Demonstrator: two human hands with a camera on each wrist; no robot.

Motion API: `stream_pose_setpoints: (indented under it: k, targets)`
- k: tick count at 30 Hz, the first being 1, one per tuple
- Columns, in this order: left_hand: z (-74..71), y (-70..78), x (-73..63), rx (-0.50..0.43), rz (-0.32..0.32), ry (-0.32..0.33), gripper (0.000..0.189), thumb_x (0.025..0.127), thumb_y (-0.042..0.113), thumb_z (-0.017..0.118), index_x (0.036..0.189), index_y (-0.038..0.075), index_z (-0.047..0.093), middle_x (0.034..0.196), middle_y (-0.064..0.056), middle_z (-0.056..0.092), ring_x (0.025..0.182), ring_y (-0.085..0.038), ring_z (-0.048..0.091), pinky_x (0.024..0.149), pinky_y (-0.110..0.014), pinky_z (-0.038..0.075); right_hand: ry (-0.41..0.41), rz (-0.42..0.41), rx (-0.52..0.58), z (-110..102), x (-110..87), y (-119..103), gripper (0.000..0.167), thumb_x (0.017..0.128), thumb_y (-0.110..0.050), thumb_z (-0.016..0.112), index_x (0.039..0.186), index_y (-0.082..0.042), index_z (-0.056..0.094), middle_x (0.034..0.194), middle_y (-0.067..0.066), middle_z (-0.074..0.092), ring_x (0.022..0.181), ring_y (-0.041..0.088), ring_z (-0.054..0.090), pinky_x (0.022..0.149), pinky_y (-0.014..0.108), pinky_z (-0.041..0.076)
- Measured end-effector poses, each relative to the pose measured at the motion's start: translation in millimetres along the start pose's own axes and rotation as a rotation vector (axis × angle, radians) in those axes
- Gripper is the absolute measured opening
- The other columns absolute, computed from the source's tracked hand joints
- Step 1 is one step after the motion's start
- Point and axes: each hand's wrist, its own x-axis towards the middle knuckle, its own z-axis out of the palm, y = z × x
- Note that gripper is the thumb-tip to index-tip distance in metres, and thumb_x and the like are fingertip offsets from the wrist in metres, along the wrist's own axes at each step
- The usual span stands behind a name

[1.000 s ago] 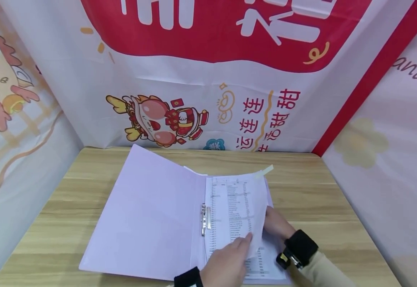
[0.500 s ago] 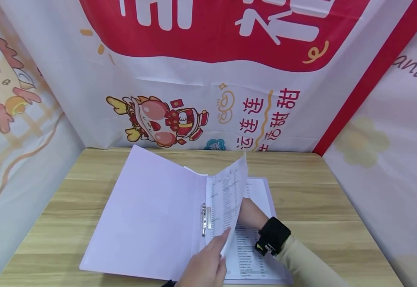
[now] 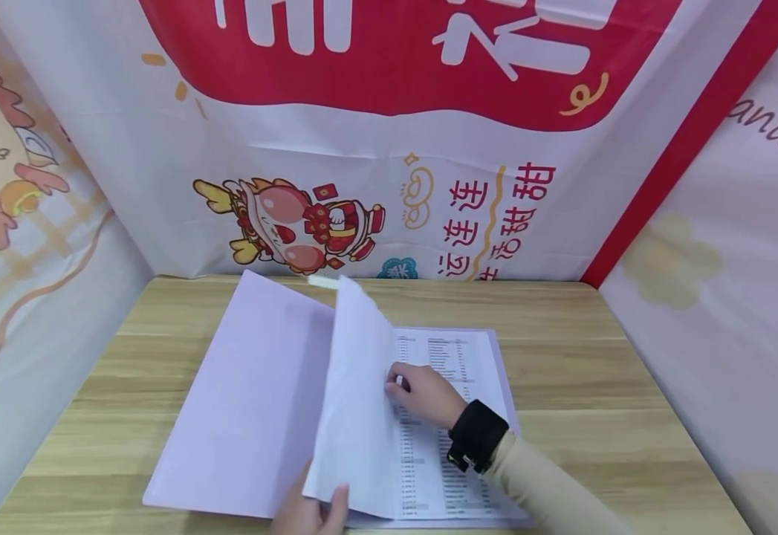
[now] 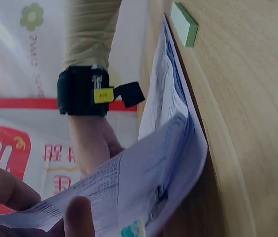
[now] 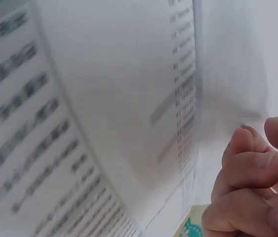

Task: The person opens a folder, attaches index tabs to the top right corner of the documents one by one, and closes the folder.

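Observation:
A lilac ring-binder folder [image 3: 241, 416] lies spread on the table, its cover to the left. White sheets [image 3: 358, 401] stand lifted off the printed pages [image 3: 455, 461] and lean left, with a pale tab [image 3: 324, 281] sticking out at their upper corner. At their lower corner, my left hand [image 3: 311, 511] pinches the sheets between thumb [image 4: 79, 217] and fingers. My right hand [image 3: 425, 392] is by the fold, its fingers [image 5: 242, 207] curled against or close to the sheets' back, with nothing seen in them. The lifted sheets hide the metal clip in the head view; part of the clip [image 4: 156, 200] shows in the left wrist view.
The wooden table [image 3: 582, 401] extends on both sides of the folder. A small green-and-white block [image 4: 184, 25] lies beside the folder in the left wrist view. Printed cloth [image 3: 389, 134] hangs behind the table and along both sides.
The lifted sheets have swung from right to left, uncovering a printed page beneath. Both hands have moved left; the right hand was behind the sheets and now shows near the fold.

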Motion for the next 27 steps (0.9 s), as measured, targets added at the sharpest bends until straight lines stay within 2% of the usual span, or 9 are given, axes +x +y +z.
stream_pose_setpoints:
  k: [2,4,8,11,13,16,19,22,27]
  targets:
    - [-7.5,-3.9,-3.2,0.008,-0.059,0.018,0.039,0.084,0.003,0.075,0.117,-0.009,0.060,0.102,-0.010,0.070,0.091,-0.019,0.068,0.074,-0.032,0.057,-0.019,0.001,-0.025,5.2,2.5,-3.8,0.010,0.104,-0.028,0.061,0.104,-0.021,0.068,0.071,-0.008,0.060,0.061,0.010,0.056,0.057,0.026,0.044]
    - [-14.3,-7.5,-4.9,0.014,-0.079,0.052,0.042,0.083,0.001,0.076,0.119,-0.010,0.058,0.104,-0.012,0.069,0.090,-0.016,0.066,0.072,-0.027,0.055,-0.024,-0.013,-0.060,10.5,5.0,-6.9,0.009,0.103,-0.027,0.061,0.102,-0.021,0.067,0.072,-0.008,0.060,0.061,0.009,0.056,0.056,0.025,0.045]
    - [-24.1,-13.4,-4.7,0.015,-0.032,0.154,0.066,0.076,-0.005,0.079,0.134,-0.015,0.050,0.117,-0.026,0.066,0.101,-0.019,0.065,0.084,-0.007,0.045,-0.025,-0.034,-0.145,20.0,8.9,-10.9,0.009,0.102,-0.027,0.063,0.095,-0.021,0.063,0.071,-0.009,0.058,0.060,0.007,0.054,0.056,0.024,0.045]
    - [-29.6,-17.7,-3.5,0.032,0.014,0.215,0.085,0.069,-0.007,0.083,0.143,-0.014,0.043,0.122,-0.028,0.064,0.105,-0.022,0.063,0.093,-0.002,0.036,-0.020,-0.062,-0.211,25.6,10.7,-11.7,0.015,0.101,-0.028,0.065,0.090,-0.021,0.058,0.070,-0.008,0.055,0.060,0.007,0.052,0.056,0.024,0.043]
    - [-32.5,-20.6,-2.9,0.096,0.045,0.245,0.090,0.065,-0.004,0.086,0.144,-0.010,0.045,0.120,-0.025,0.064,0.102,-0.022,0.064,0.090,-0.006,0.040,-0.013,-0.081,-0.250,28.6,11.4,-11.3,0.018,0.100,-0.029,0.066,0.089,-0.021,0.056,0.070,-0.008,0.052,0.061,0.008,0.050,0.056,0.024,0.042]
    - [-35.1,-27.2,-1.5,0.247,0.119,0.270,0.082,0.061,0.005,0.087,0.137,-0.006,0.057,0.114,-0.023,0.063,0.093,-0.035,0.065,0.078,-0.029,0.054,0.002,-0.102,-0.284,31.0,11.0,-10.9,0.022,0.098,-0.032,0.069,0.088,-0.020,0.053,0.070,-0.007,0.049,0.061,0.009,0.048,0.056,0.024,0.039]
    - [-35.7,-34.1,-1.6,0.401,0.181,0.254,0.064,0.067,0.021,0.080,0.126,-0.002,0.065,0.112,-0.025,0.059,0.087,-0.039,0.061,0.065,-0.047,0.051,0.013,-0.113,-0.300,32.0,9.9,-11.2,0.025,0.097,-0.034,0.071,0.088,-0.020,0.051,0.071,-0.006,0.047,0.061,0.010,0.046,0.055,0.025,0.037]
    - [-35.5,-38.7,-3.5,0.517,0.187,0.231,0.063,0.066,0.029,0.075,0.119,-0.003,0.068,0.110,-0.028,0.056,0.080,-0.037,0.054,0.062,-0.044,0.044,0.016,-0.120,-0.309,32.9,9.8,-11.0,0.027,0.096,-0.037,0.071,0.089,-0.020,0.050,0.073,-0.006,0.046,0.062,0.010,0.045,0.055,0.025,0.035]
    - [-37.6,-39.8,-7.6,0.630,0.102,0.183,0.066,0.057,0.029,0.082,0.113,-0.003,0.070,0.108,-0.026,0.052,0.076,-0.034,0.048,0.061,-0.042,0.037,-0.009,-0.099,-0.313,36.1,13.1,-7.3,0.027,0.096,-0.040,0.070,0.091,-0.022,0.050,0.075,-0.006,0.046,0.063,0.010,0.046,0.055,0.025,0.035]
